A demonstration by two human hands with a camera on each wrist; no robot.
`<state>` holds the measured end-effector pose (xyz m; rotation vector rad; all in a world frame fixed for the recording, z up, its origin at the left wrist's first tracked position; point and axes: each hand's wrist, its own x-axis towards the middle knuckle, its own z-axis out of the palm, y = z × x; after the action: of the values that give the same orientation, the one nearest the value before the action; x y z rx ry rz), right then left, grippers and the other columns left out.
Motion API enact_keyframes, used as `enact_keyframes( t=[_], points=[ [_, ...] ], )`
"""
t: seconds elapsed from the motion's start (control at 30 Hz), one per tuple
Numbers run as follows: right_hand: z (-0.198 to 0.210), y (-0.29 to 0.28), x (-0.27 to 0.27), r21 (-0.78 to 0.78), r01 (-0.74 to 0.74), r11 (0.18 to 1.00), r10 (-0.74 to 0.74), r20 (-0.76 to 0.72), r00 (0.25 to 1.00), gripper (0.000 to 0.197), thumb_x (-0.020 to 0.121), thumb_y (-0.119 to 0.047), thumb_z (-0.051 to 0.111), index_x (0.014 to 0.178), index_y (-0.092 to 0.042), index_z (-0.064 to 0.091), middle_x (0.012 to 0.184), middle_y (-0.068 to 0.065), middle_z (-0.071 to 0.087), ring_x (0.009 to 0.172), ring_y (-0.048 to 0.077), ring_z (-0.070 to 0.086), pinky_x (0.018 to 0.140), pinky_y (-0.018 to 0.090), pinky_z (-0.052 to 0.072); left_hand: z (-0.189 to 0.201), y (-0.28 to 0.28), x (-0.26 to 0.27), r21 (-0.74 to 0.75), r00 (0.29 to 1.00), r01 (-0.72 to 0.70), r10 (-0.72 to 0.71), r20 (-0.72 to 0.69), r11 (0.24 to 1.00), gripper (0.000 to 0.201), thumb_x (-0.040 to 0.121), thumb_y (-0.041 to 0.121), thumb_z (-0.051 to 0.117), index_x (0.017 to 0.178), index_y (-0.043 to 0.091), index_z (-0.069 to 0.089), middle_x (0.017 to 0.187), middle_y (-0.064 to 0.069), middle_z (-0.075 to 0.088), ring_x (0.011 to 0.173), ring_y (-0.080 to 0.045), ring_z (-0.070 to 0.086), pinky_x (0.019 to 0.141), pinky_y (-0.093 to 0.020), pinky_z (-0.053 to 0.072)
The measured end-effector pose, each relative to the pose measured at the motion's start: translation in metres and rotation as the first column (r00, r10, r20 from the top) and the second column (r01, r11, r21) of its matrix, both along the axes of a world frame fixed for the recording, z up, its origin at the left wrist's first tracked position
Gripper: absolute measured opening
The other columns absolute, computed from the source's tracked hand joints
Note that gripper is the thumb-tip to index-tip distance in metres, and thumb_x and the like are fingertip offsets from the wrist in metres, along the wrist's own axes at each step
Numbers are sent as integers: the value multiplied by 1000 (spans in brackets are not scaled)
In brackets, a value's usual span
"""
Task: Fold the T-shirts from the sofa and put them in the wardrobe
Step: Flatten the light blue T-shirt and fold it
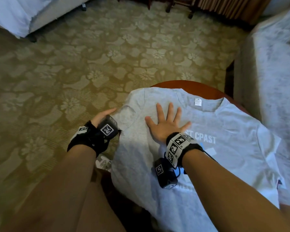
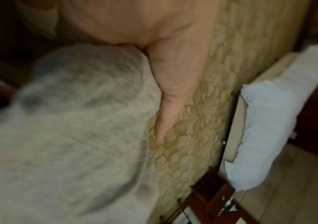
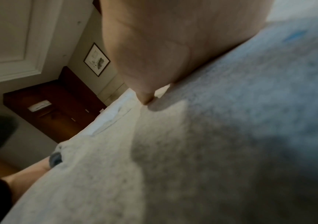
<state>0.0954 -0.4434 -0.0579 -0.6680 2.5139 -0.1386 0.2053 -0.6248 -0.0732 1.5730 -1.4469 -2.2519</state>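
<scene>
A grey T-shirt with white lettering lies spread, front up, over a round dark wooden table, collar away from me. My right hand presses flat on its left chest area, fingers straight and spread. My left hand is at the shirt's left sleeve, off the table's edge. In the left wrist view the sleeve cloth bulges in the left hand against the straight thumb, and the fingers are hidden under it. The right wrist view shows the right hand down on the grey cloth.
A sofa under a pale cover stands close on the right of the table. Patterned carpet stretches ahead and to the left. A bed with white sheets is at the far left, and dark chair legs stand at the top.
</scene>
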Motion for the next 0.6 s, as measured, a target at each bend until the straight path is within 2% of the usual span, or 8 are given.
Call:
enact_keyframes(
  t=[0.07, 0.13, 0.2, 0.27, 0.37, 0.47, 0.53, 0.6],
  points=[
    [0, 0, 0, 5, 1, 1000, -1, -2, 1000, 72, 89, -76, 12, 148, -48, -20, 154, -5, -39, 140, 27, -38, 104, 71, -21, -1, -7, 2, -11, 1000, -27, 27, -16, 1000, 45, 97, 35, 51, 132, 7, 50, 49, 2, 64, 39, -8, 61, 50, -27, 50],
    [0, -1, 0, 7, -3, 1000, 3, 1, 1000, 73, 89, -77, 11, 148, -49, -20, 154, -5, -38, 141, 27, -37, 104, 71, -20, 5, -8, 2, -22, 998, 2, -4, -66, 1000, 25, 97, 28, 52, 110, 8, 60, 50, 5, 66, 44, -8, 64, 50, -24, 51],
    [2, -1, -2, 6, -8, 1000, 8, 9, 1000, 73, 89, -77, 12, 148, -48, -20, 155, -5, -38, 141, 27, -37, 105, 71, -18, 16, -6, 1, 4, 995, 8, -7, -100, 1000, 17, 97, 24, 54, 101, 11, 64, 64, -1, 72, 54, -14, 69, 55, -26, 51],
    [4, 0, -5, -3, -7, 1000, 7, 31, 999, 73, 89, -76, 15, 148, -48, -18, 155, -5, -37, 142, 28, -35, 106, 71, -17, 32, 1, 0, 50, 991, -43, 49, -125, 998, 26, 96, 31, 55, 107, 10, 66, 86, -9, 75, 77, -22, 73, 70, -33, 54],
    [10, 4, -8, -84, 10, 996, -5, 63, 998, 68, 94, -66, 22, 151, -47, -10, 158, -6, -30, 145, 26, -30, 110, 67, -15, 62, 13, -3, -53, 987, -77, 69, -146, 996, 44, 94, 43, 55, 125, 13, 60, 113, -11, 70, 101, -28, 68, 93, -45, 52],
    [21, 22, -12, -323, 192, 927, -184, 55, 981, 58, 100, -40, 33, 155, -36, 14, 164, -2, -6, 150, 25, -11, 119, 56, 0, 92, 38, -14, -304, 987, 1, -50, -155, 953, 45, 97, 43, 51, 132, 16, 51, 117, -2, 63, 100, -20, 62, 85, -35, 51],
    [28, 49, -17, -449, 324, 832, -336, 57, 940, 54, 99, -30, 37, 153, -28, 26, 164, 0, 9, 150, 24, -1, 119, 49, 9, 101, 68, -29, -461, 977, 89, -169, -134, 883, 35, 101, 36, 46, 131, 18, 50, 108, 0, 58, 98, -17, 56, 82, -29, 44],
    [34, 86, -28, -523, 400, 753, -439, 54, 897, 53, 97, -25, 41, 149, -25, 34, 161, 1, 21, 148, 24, 9, 118, 48, 14, 104, 108, -46, -526, 933, 191, -320, -164, 828, 34, 98, 36, 52, 126, 17, 55, 94, -1, 63, 86, -19, 57, 76, -30, 45]
  ],
)
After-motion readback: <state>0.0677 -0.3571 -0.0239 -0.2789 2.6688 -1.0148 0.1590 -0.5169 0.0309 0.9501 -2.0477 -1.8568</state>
